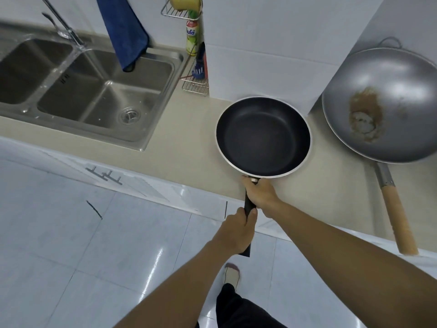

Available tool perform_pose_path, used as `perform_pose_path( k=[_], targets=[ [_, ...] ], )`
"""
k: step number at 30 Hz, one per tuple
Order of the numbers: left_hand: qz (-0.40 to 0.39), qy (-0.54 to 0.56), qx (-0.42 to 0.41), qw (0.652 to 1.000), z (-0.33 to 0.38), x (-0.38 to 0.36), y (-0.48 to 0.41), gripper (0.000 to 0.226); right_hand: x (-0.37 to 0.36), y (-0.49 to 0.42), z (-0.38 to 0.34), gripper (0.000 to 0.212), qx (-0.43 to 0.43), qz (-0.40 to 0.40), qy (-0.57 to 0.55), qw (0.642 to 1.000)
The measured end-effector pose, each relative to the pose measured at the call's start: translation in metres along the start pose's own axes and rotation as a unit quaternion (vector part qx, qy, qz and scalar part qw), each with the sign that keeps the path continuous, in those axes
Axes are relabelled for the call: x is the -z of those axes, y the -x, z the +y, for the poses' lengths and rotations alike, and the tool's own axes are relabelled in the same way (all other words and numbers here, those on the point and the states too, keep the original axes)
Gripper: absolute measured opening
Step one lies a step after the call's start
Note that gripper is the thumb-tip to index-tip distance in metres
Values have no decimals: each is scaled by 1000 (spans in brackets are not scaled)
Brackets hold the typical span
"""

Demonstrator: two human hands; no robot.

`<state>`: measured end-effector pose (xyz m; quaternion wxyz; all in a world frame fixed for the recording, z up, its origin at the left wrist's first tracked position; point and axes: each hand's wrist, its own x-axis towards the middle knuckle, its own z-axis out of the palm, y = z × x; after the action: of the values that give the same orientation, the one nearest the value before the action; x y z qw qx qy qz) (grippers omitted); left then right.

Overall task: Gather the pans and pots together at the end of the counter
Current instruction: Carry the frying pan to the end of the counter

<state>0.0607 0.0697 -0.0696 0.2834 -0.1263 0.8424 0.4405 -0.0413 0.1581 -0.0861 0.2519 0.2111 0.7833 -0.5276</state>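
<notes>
The pan (262,136) is over the counter (189,138) near its front edge, with its handle out over the floor (71,256). 2 hands grip the handle, the right hand (260,194) curled by the rim and the left hand (238,229) wrapped lower down. Bare counter runs left to the sink (94,91). The wok (387,102) lies near on the right, apart, its handle overhanging the edge. A tiled wall (260,43) stands just behind.

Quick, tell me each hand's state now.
Left hand: closed, fingers curled round the handle of the frying pan, near its far end.
Right hand: closed on the same handle, up by the rim.
</notes>
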Motion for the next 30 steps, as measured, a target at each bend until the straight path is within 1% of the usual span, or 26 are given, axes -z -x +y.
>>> perform_pose_path(
  k=[4, 9, 16, 24, 30],
  targets=[
    [36, -17, -12, 999, -6, -6, 4, 41, -4, 1, -4, 30, -16, -16, 15, 1000],
    [118, -72, -31, 990, -10, 3, 10, 43, -13, 9, -14, 18, -16, -23, -5, 1000],
    [141, -80, -53, 985, -20, 16, 30, 41, -26, 31, -19, 16, -4, -16, -2, 1000],
    [172, -95, -97, 976, -38, 67, 64, 40, -63, 75, -56, 14, 57, -18, -8, 998],
    [204, -84, -100, 970, -64, 124, 101, 45, -117, 118, -95, 15, 114, -20, 8, 993]
  ],
)
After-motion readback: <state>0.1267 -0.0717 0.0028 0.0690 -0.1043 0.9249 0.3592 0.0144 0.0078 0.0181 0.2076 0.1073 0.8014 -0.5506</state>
